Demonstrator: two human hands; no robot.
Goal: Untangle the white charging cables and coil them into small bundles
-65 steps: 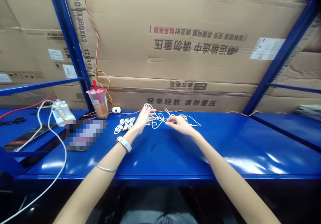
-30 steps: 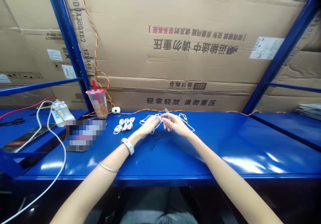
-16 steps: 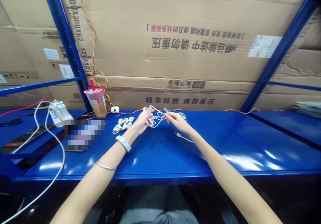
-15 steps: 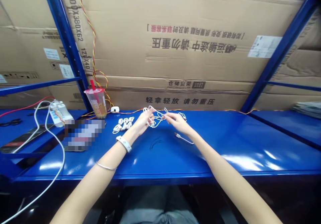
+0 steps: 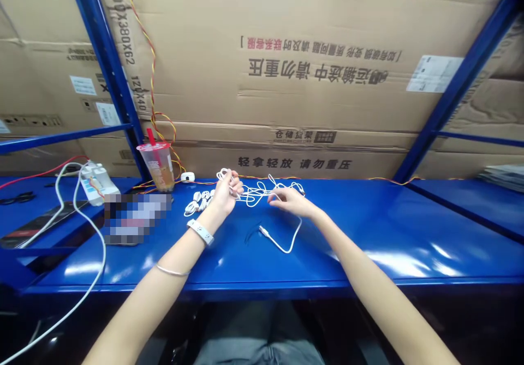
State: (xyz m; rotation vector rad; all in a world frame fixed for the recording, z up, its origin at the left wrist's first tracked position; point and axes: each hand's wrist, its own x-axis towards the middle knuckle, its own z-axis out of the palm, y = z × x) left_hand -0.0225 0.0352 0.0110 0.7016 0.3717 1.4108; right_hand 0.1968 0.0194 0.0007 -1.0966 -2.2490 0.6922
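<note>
My left hand (image 5: pixel 227 191) is closed round a looped part of a thin white USB cable (image 5: pixel 256 191), with small loops showing above its fingers. Further along, my right hand (image 5: pixel 290 201) pinches the same cable between thumb and fingers. Loose tangled loops lie on the blue shelf between and behind the two hands. From below the right hand one end runs down to a USB plug (image 5: pixel 264 232) resting on the shelf. Several bundled white cables (image 5: pixel 198 203) lie just left of my left hand, which partly hides them. Short dark ties (image 5: pixel 252 234) lie near the plug.
A drink cup (image 5: pixel 156 166) with a red straw stands at back left, beside a small white device (image 5: pixel 188 177). A blurred-out flat object (image 5: pixel 137 220) and a white power strip (image 5: pixel 98 182) lie left. Cardboard (image 5: pixel 311 103) walls the back; blue posts (image 5: pixel 446 81) flank it.
My left hand has shifted left, apart from the right, and the cable stretches between them. The USB plug end has swung left across the shelf. The right hand stays nearly in place.
</note>
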